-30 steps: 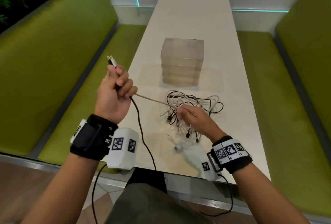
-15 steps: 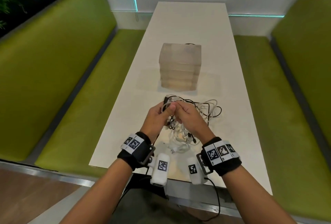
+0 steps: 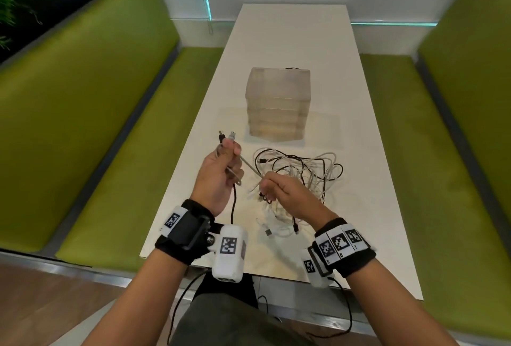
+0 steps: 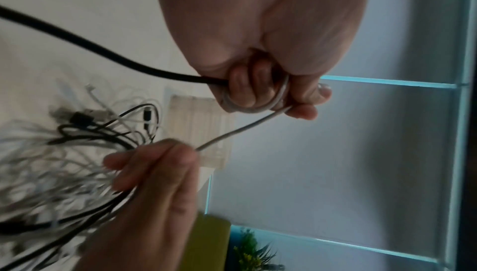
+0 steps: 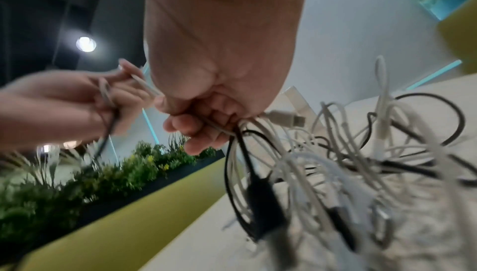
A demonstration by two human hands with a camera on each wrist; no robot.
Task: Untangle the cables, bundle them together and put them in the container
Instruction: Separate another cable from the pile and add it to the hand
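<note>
Two plug ends [image 3: 226, 135] stick up above the left hand [image 3: 218, 177] in the head view only; the left wrist view instead shows a grey cable [image 4: 240, 130] looped round its curled fingers [image 4: 247, 89], with a black cable [image 4: 103, 53] in the same fist. Right hand [image 3: 284, 193] pinches the grey cable's taut run and grips strands of the tangled cables [image 3: 304, 174] heaped on the white table [image 3: 293, 50] beneath it. Translucent container [image 3: 278, 105] stands just beyond the heap, apart from both hands.
</note>
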